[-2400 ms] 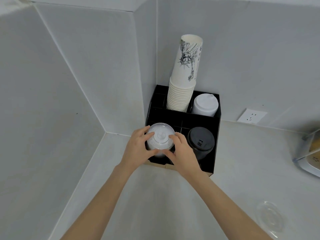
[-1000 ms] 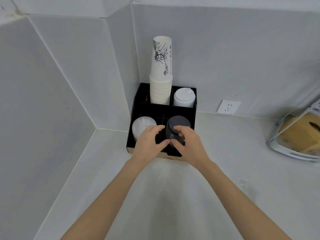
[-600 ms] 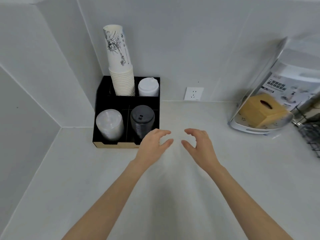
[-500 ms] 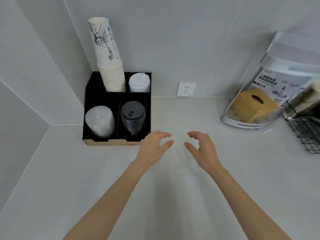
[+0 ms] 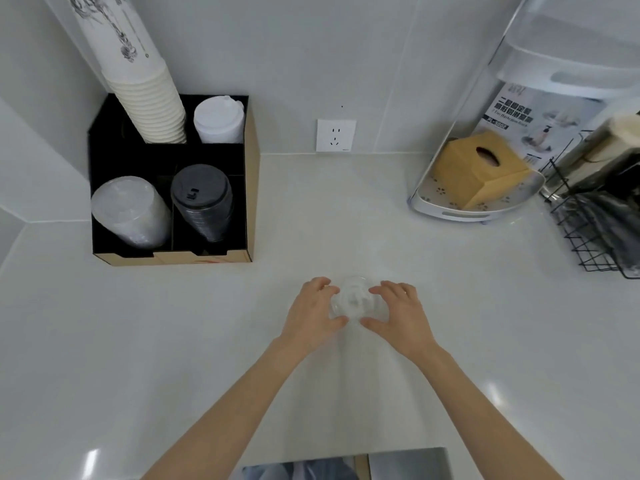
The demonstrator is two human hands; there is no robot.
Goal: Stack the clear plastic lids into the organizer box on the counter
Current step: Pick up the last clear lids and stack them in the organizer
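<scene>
A clear plastic lid [image 5: 355, 299] lies on the white counter [image 5: 173, 341], out in the middle of it. My left hand [image 5: 313, 315] and my right hand [image 5: 398, 317] cup it from either side, fingertips touching its rim. The black organizer box [image 5: 251, 188] stands in the back left corner. Its front left compartment holds a stack of clear lids [image 5: 130, 211]. A stack of black lids [image 5: 204, 200] fills the front right compartment.
Paper cups [image 5: 145, 88] and white lids [image 5: 218, 121] fill the box's rear compartments. A wall socket [image 5: 335, 135] is behind. A tissue box [image 5: 479, 168] on a white tray and a black wire basket [image 5: 595, 223] stand at the right.
Both hands left the organizer box, moved right and toward me across the counter, and closed around a clear lid lying there. The view swung right with them.
</scene>
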